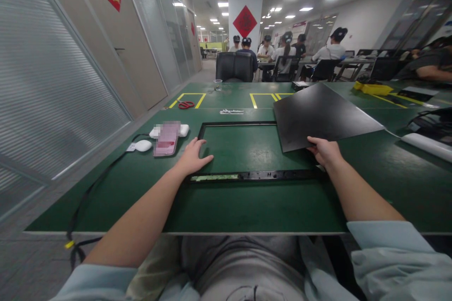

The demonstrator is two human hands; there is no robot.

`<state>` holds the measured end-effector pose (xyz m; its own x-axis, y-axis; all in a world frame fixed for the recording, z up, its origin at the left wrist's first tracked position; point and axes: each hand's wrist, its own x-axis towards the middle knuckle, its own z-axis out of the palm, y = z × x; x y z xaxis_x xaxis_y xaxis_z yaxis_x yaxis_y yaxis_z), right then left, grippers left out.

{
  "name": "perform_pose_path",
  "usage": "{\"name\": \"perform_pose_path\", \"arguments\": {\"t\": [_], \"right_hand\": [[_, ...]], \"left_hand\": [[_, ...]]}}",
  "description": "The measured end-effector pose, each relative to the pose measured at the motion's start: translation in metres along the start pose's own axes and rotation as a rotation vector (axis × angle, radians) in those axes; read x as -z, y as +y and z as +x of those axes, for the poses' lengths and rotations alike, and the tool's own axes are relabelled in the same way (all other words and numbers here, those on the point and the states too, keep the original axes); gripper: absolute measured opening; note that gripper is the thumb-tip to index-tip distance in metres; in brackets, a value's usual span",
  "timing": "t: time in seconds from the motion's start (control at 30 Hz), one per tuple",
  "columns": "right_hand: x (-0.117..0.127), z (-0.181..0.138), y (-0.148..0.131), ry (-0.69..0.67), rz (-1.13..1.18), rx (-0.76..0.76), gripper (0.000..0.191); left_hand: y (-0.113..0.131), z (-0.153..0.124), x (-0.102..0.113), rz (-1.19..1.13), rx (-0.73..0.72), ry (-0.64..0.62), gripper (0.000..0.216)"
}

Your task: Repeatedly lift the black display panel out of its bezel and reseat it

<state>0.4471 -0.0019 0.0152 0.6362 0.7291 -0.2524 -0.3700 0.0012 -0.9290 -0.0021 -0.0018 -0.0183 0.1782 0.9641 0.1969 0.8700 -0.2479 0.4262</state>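
A black rectangular frame (240,123) lies flat on the green table, and a green strip shows along its near bar. At the frame's left side rests my left hand (192,157), thumb and fingers apart. My right hand (325,152) grips the near edge of a dark flat panel (325,115), thumb on top and fingers beneath. The panel is tilted above the frame's right part and hides some of it. Something small and pale shows below my right hand, too small to name.
Left of the frame lie a pink phone (167,138), a white oval device (143,146) and a black cable (100,176). Red-handled scissors (186,105), a clear cup (218,85) and a yellow tray (373,88) are farther back. A white roll (429,146) lies right. Several people sit beyond.
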Motion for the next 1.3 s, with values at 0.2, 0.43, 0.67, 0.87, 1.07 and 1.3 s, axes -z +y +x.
{"name": "perform_pose_path", "arguments": {"t": [0.2,0.43,0.67,0.87,1.07,1.3], "right_hand": [[0.002,0.005,0.001,-0.014,0.005,-0.013,0.028],[0.004,0.008,0.001,-0.034,0.005,-0.061,0.024],[0.002,-0.004,-0.001,-0.134,-0.031,-0.106,0.024],[-0.007,-0.024,0.000,-0.174,-0.083,-0.023,0.030],[-0.008,-0.026,-0.002,-0.193,-0.086,-0.047,0.029],[-0.004,-0.014,-0.005,-0.196,-0.037,-0.113,0.026]], "left_hand": [[-0.002,0.001,-0.001,-0.009,-0.012,0.015,0.074],[-0.004,0.001,-0.001,-0.016,-0.021,0.017,0.073],[-0.001,0.001,-0.001,-0.017,-0.011,0.014,0.074],[0.005,-0.002,0.004,-0.085,0.010,0.055,0.088],[0.008,-0.003,0.006,-0.111,0.017,0.061,0.093],[0.007,-0.002,0.005,-0.105,0.015,0.056,0.091]]}}
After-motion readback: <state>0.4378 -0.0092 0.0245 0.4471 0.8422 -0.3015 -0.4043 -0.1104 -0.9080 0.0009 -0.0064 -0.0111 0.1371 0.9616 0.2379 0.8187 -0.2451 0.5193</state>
